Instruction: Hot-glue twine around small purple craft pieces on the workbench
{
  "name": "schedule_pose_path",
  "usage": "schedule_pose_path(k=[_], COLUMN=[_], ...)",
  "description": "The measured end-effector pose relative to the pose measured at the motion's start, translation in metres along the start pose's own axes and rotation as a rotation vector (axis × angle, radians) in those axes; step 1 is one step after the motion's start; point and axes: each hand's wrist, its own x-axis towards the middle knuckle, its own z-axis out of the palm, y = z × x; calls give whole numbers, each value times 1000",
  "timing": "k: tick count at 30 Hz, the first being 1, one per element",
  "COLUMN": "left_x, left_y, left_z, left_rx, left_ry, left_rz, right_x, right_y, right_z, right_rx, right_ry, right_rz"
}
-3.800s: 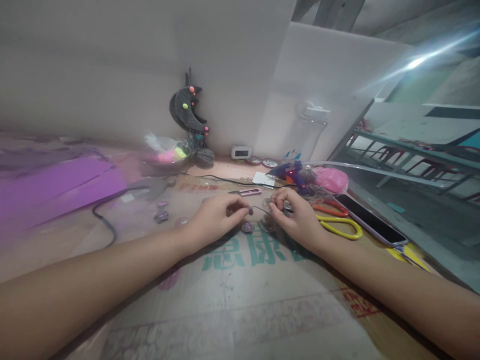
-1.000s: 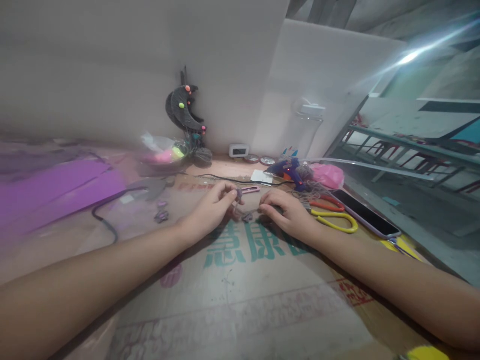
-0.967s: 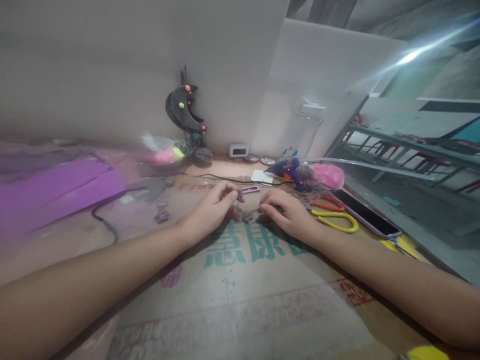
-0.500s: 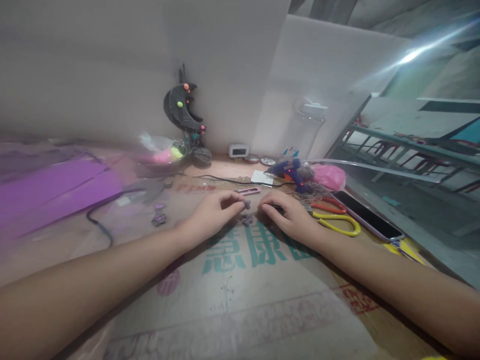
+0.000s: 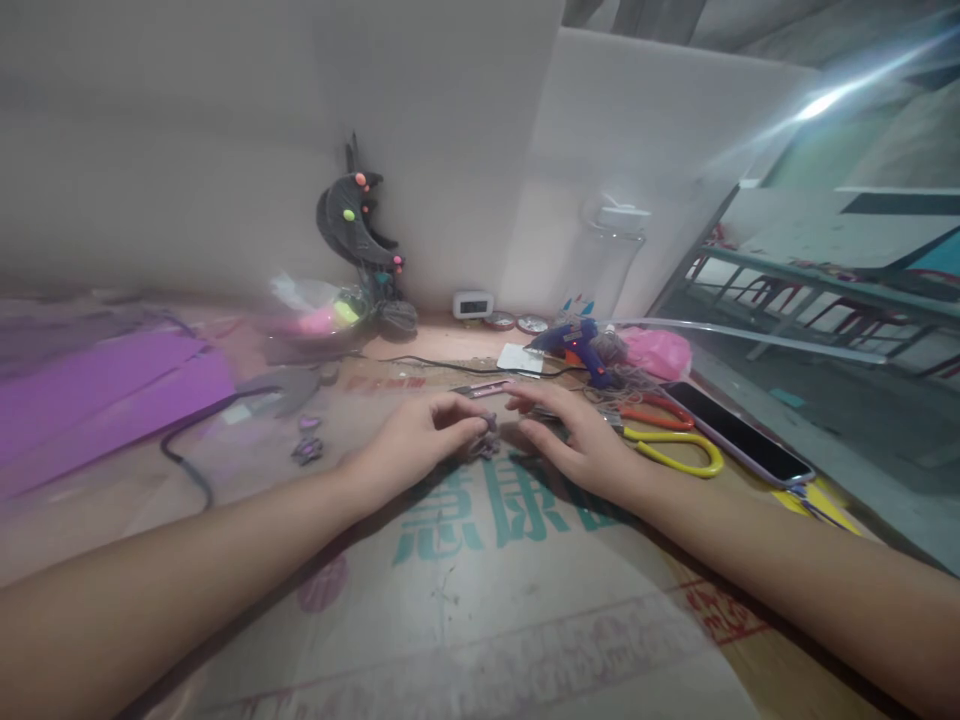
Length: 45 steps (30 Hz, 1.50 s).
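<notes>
My left hand [image 5: 420,435] is closed, thumb and index finger pinching a small greyish-purple piece [image 5: 492,422] over the cardboard. Just beneath it lies another small greyish-purple piece [image 5: 484,449], partly hidden by my fingers. My right hand [image 5: 566,430] hovers a little to the right of these pieces, its fingers apart and nothing visible between them. Left of my left hand rest a small purple flower-like piece [image 5: 307,452] and a purple scrap [image 5: 308,423]. A pink-edged cutter [image 5: 484,389] lies beyond my fingertips.
To the right are a yellow-handled tool [image 5: 679,452], an orange handle [image 5: 667,411] and a phone [image 5: 739,432]. Behind stand a blue glue gun [image 5: 581,350], a clear bottle [image 5: 606,262], a small white clock [image 5: 473,305] and a grey crescent [image 5: 349,220]. Purple sheets [image 5: 127,395] lie left.
My right hand's fingers have spread from a closed pose. My left hand keeps its pinch, now lower over the second piece. The view has shifted slightly.
</notes>
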Motion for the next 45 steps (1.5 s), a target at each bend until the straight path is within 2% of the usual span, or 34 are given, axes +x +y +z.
schedule_pose_path(k=[5, 10, 14, 18, 40, 45], left_x=[0, -1, -2, -1, -1, -1], left_y=[3, 4, 3, 3, 0, 1], left_z=[-1, -1, -1, -1, 1, 1], left_rx=[43, 60, 65, 76, 29, 80], left_ry=[-9, -18, -12, -10, -12, -31], left_rz=[28, 37, 46, 71, 55, 97], right_x=[-3, -2, -1, -2, -1, -3], right_y=[-4, -4, -5, -5, -5, -3], right_z=[-2, -3, -3, -2, -2, 0], right_rx=[-59, -73, -93, -102, -124, -105], right_ry=[-83, -70, -115, -72, -89, -58], right_rz=[-134, -188, -180, -182, -183, -106])
